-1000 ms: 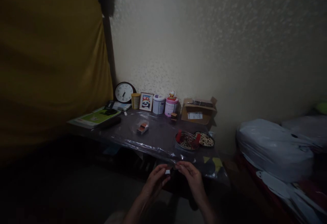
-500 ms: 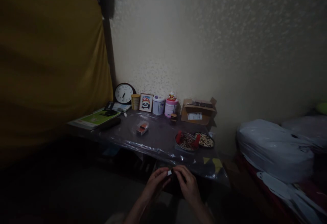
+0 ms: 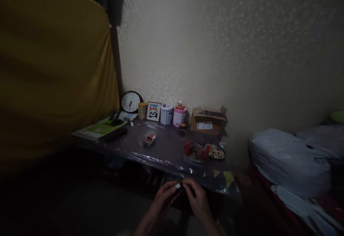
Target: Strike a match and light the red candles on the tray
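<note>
My left hand point(image 3: 163, 195) is closed around a small white piece point(image 3: 177, 185), held between thumb and fingers in front of the table edge. The piece is too small and dark to name. Right beside it, my right hand point(image 3: 196, 197) has its thumb and fingers drawn together in a pinch. What those fingertips hold, if anything, is hidden. Beyond the hands, on the plastic-covered table point(image 3: 166, 150), sit a round dish with dark bits and red pieces point(image 3: 196, 152) and a dish of pale, dark-tipped sticks point(image 3: 215, 151).
A plastic-wrapped orange packet point(image 3: 149, 139) lies mid-table. Along the wall stand a clock point(image 3: 131, 102), a framed panda picture point(image 3: 153, 112), a white tin point(image 3: 166, 114), a pink tin point(image 3: 179, 117) and an open carton point(image 3: 208, 121). Books point(image 3: 99, 129) lie left; a white bag point(image 3: 287, 160) bulges right.
The view has tilted slightly, so the table things appear a little lower. Both hands stay together at nearly the same spot, the white piece still in the left.
</note>
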`<state>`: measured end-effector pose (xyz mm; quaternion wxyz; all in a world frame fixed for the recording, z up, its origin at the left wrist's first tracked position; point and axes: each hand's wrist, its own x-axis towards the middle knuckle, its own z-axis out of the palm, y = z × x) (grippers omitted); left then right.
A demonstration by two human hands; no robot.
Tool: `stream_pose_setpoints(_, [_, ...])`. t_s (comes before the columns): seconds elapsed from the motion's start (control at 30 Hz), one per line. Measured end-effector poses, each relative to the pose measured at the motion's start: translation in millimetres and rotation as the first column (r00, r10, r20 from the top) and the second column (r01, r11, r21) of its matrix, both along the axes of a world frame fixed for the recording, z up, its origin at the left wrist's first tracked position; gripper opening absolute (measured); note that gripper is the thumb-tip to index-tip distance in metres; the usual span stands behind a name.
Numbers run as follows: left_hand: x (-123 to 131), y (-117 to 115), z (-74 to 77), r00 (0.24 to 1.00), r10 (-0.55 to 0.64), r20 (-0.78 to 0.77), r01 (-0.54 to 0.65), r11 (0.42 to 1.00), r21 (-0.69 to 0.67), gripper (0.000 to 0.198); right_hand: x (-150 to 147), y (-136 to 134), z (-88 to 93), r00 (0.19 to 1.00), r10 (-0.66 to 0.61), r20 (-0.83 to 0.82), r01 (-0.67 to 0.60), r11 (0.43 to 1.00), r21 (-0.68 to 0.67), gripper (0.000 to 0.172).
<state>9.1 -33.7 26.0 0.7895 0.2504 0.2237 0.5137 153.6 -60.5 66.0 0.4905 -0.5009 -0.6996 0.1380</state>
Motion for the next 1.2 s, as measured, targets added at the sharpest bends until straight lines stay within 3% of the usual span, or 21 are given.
stream_pose_setpoints(0.3, [-1,-8,17.7,1.000,-0.004,-0.029,0.006,0.999,0.050,0.015,0,2,2.2,0.997,-0.072,-0.018,0.073,0.997,0.035,0.021])
stream_pose_setpoints(0.6, [0,-3,6.3,0.998,0.051,-0.035,-0.049,0.997,0.054,0.018,1,5,-6.2,0.999,-0.051,0.005,0.050,0.996,0.073,0.022])
stream_pose_setpoints(0.8, [-4,-17,33.2,0.989,0.100,-0.108,-0.102,0.995,-0.012,0.018,-4,-1,11.5,0.996,-0.072,-0.050,0.077,0.991,0.110,0.021])
stream_pose_setpoints(0.97, [-4,-24,56.3,0.990,0.105,-0.095,-0.101,0.994,0.047,0.022,-8,-10,35.0,0.984,-0.129,-0.126,0.153,0.968,0.201,0.016])
stream_pose_setpoints(1.2, [1,-30,69.4,0.989,0.122,-0.079,-0.114,0.989,0.094,0.017,-5,-13,34.7,0.991,-0.133,-0.016,0.131,0.944,0.303,0.017])
